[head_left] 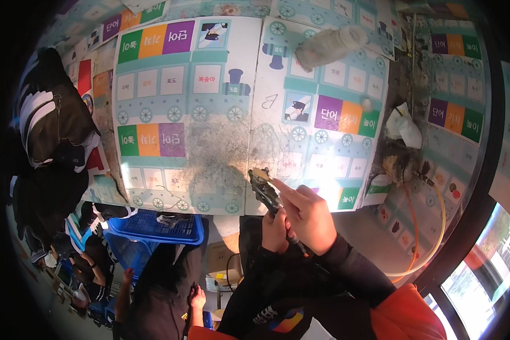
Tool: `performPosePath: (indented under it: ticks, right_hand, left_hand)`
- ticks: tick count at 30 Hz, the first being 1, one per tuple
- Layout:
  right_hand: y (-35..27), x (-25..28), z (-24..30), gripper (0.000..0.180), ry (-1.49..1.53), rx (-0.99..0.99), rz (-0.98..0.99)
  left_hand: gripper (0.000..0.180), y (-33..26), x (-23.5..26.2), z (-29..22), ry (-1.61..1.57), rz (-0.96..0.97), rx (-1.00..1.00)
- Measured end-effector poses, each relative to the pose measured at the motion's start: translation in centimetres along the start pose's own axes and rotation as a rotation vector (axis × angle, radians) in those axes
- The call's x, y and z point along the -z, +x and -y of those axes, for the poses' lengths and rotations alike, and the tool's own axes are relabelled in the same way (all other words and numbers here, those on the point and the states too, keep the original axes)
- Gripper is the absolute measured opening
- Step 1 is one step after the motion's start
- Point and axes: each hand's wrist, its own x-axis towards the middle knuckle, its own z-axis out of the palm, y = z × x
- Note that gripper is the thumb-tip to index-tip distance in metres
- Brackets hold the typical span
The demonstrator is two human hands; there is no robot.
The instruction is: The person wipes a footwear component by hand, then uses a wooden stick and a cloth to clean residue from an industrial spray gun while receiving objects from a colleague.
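Near the front edge of the paper-covered table, I hold a dark, grimy metal spray gun (264, 191). A tan piece (260, 174) shows at its far end. My left hand (275, 232) is wrapped round the gun's lower part, close to my body. My right hand (313, 220) is beside it on the right, its index finger stretched along the gun toward the tan piece. The other right fingers are curled, and what lies inside them is partly hidden. Below the hands a small orange bit (306, 255) shows at the gun's lower end.
A cloudy plastic bottle (331, 46) lies at the far right of the stained table sheets (215, 141). A crumpled white wrapper (403, 126) and yellow and orange hoses (441, 238) are at right. Blue crates (175, 229), dark shoes (56, 127) and another person's hand (197, 297) are at left.
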Motion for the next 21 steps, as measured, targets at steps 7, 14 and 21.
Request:
performPosePath:
  ticks: [7, 14, 21]
  right_hand:
    - [-0.2, 0.8, -2.4, 0.058, -0.16, 0.116, 0.03]
    - [-0.2, 0.6, -1.2, 0.058, -0.181, 0.114, 0.06]
    - [1.6, -0.4, -1.1, 0.058, -0.241, 0.078, 0.048]
  left_hand:
    - [0.018, 0.3, 0.9, 0.2, -0.042, 0.085, 0.057]
    - [0.024, 0.1, 0.9, 0.0, -0.054, 0.068, 0.045]
    - [0.019, 0.2, 0.3, 0.3, -0.02, 0.062, 0.019]
